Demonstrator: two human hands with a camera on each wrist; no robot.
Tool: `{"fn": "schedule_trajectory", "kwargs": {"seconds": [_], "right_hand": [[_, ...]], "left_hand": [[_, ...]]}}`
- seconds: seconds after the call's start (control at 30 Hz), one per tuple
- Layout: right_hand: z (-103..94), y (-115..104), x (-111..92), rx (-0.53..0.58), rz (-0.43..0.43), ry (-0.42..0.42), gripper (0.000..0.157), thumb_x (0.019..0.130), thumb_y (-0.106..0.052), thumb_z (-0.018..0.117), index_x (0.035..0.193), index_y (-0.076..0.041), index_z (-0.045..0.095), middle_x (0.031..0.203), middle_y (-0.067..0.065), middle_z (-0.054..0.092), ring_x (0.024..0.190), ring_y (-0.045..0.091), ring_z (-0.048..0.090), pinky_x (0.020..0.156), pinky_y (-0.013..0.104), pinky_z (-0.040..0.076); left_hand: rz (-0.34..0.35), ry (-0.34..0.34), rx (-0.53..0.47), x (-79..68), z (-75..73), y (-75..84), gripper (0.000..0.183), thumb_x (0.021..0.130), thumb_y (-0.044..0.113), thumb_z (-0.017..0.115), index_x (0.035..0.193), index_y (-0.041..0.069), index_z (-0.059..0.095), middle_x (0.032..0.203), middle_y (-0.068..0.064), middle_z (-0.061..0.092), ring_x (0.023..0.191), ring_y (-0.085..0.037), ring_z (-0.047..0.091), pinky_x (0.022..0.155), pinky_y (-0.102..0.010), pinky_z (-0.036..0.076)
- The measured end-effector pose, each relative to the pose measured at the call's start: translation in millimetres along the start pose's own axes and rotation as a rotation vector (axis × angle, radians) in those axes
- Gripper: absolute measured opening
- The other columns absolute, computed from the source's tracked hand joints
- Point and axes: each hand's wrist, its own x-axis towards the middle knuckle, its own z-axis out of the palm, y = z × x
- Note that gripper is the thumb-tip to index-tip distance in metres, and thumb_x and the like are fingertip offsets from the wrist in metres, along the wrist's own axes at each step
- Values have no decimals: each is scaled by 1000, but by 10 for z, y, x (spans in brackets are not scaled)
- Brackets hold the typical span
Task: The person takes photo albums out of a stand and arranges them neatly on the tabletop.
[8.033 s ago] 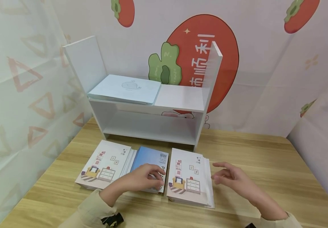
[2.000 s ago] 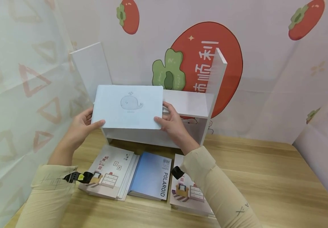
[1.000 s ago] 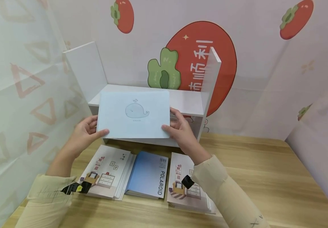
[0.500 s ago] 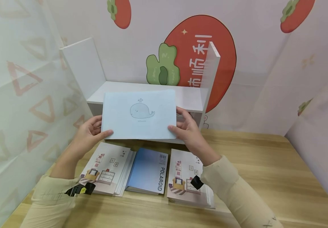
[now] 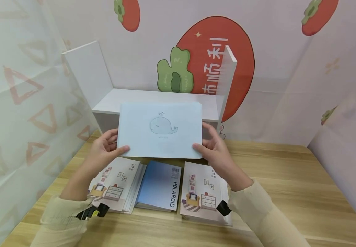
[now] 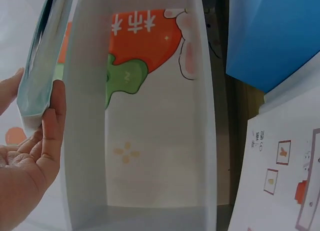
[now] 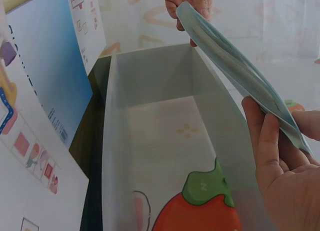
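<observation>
A light-blue album (image 5: 162,137) with a whale drawn on its cover is held up in front of the white shelf. My left hand (image 5: 105,147) grips its left edge, thumb on the cover and fingers behind. At the right edge my right hand (image 5: 213,147) holds it the same way. From the side in the left wrist view, the album (image 6: 42,66) is thin, with layered, bluish clear-looking pages. The right wrist view shows the album (image 7: 235,66) tilted and slightly bowed between both hands. Part of the shelf's lower level is hidden behind it.
The white two-level shelf (image 5: 227,79) has tall side panels and stands against a persimmon-printed cloth. Before it on the wooden table (image 5: 276,185) lie a left white stack of books (image 5: 119,178), a blue POLAROID book (image 5: 159,185) and a right white stack of books (image 5: 199,185).
Eight seconds ago the album lay on the upper shelf and both hands were over the books. Both hands have since lifted it off, and lately brought it rightward and slightly lower.
</observation>
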Motion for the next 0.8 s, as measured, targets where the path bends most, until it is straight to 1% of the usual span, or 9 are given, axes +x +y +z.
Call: {"fn": "schedule_trajectory", "kwargs": {"seconds": [0.1, 0.17, 0.23, 0.33, 0.4, 0.6, 0.8], "right_hand": [[-46, 22, -60, -7, -10, 11, 70, 97, 3, 56, 155, -17, 22, 126, 22, 65, 97, 13, 72, 84, 30, 59], [-82, 28, -98, -6, -18, 14, 70, 97, 3, 56, 156, -15, 21, 123, 15, 68, 97, 13, 72, 84, 30, 59], [-115, 29, -134, -3, -23, 15, 70, 97, 4, 55, 155, -14, 21, 120, 7, 69, 97, 12, 73, 84, 30, 59], [-156, 24, -180, -4, -31, 11, 69, 98, 3, 55, 155, -12, 20, 118, 1, 70, 97, 12, 72, 84, 29, 59], [-178, 20, -207, -11, -29, 13, 69, 98, 2, 55, 155, -13, 20, 117, -1, 70, 97, 13, 72, 84, 29, 59], [-246, 20, -304, -40, -13, 20, 67, 99, -2, 57, 154, -19, 23, 108, -9, 72, 93, 13, 73, 81, 30, 60], [-334, 83, -413, -25, -47, 7, 63, 99, 0, 55, 151, -19, 26, 108, -8, 73, 91, 13, 73, 80, 29, 60]], "left_hand": [[20, -2, 33, -12, 61, 28, 64, 93, 8, 69, 145, -6, 36, 138, -30, 55, 99, 9, 63, 81, -13, 55], [38, -7, 50, -19, 101, 48, 63, 93, 8, 70, 145, -6, 36, 136, -29, 56, 99, 9, 63, 81, -14, 55], [60, -13, 56, -26, 134, 67, 62, 92, 7, 70, 144, -6, 37, 135, -29, 57, 99, 9, 63, 81, -14, 55], [83, -18, 48, -28, 176, 80, 61, 92, 5, 70, 143, -7, 38, 133, -30, 58, 99, 8, 64, 80, -14, 56], [88, -17, 43, -27, 204, 79, 62, 91, 4, 70, 143, -7, 38, 131, -30, 59, 98, 8, 64, 80, -15, 56], [81, -23, 51, -28, 303, 39, 63, 91, 8, 71, 143, -5, 38, 129, -26, 61, 97, 7, 64, 80, -15, 56], [91, -35, 28, -24, 419, 8, 63, 90, 7, 72, 143, -4, 39, 130, -26, 61, 100, 3, 65, 81, -17, 56]]}}
